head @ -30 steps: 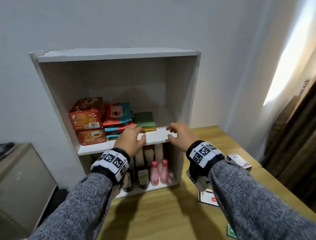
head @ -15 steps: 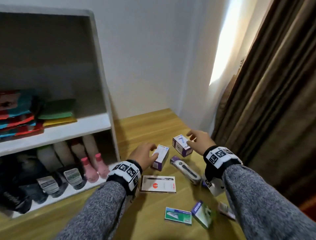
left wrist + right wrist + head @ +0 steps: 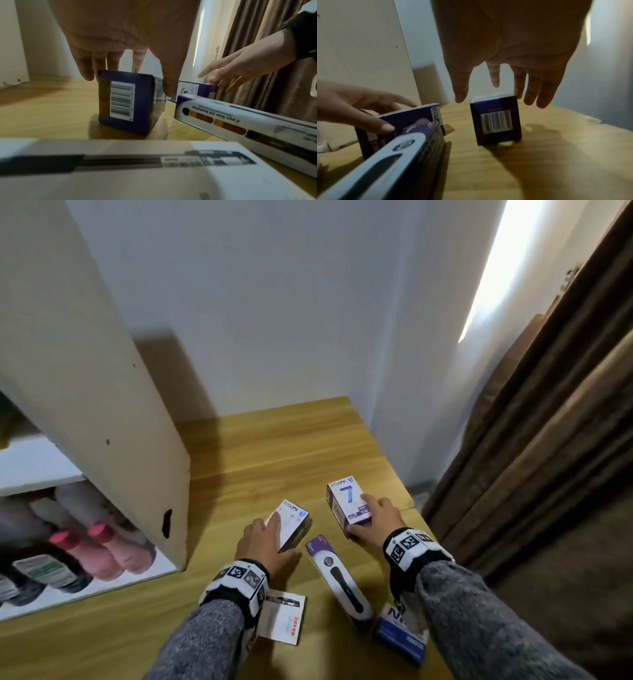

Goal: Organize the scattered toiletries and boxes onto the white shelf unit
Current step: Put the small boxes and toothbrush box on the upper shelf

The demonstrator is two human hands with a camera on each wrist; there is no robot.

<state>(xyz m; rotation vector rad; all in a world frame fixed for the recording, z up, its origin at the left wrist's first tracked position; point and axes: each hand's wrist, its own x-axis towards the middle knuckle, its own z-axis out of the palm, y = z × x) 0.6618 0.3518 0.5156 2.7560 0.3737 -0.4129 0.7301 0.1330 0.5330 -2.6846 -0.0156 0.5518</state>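
Observation:
Two small white-and-purple boxes lie on the wooden table (image 3: 274, 446) to the right of the white shelf unit (image 3: 102, 422). My left hand (image 3: 274, 529) grips the nearer left box (image 3: 294, 518); its thumb presses one side (image 3: 126, 102) and its fingers reach over the top. My right hand (image 3: 359, 514) hovers spread over the box marked 7 (image 3: 349, 498). Its thumb and fingers straddle that box (image 3: 496, 121) and are fairly straight. A long white-and-purple box (image 3: 339, 577) lies between my wrists.
A flat white card (image 3: 284, 618) lies under my left wrist and a blue box (image 3: 400, 635) under my right. Pink-capped bottles (image 3: 99, 546) fill the shelf's lower level. A brown curtain (image 3: 531, 440) hangs at the table's right edge.
My hands left the shelf's front edge and came down to the table on the right. Each has now reached one of the small purple boxes, and my view swung right with them.

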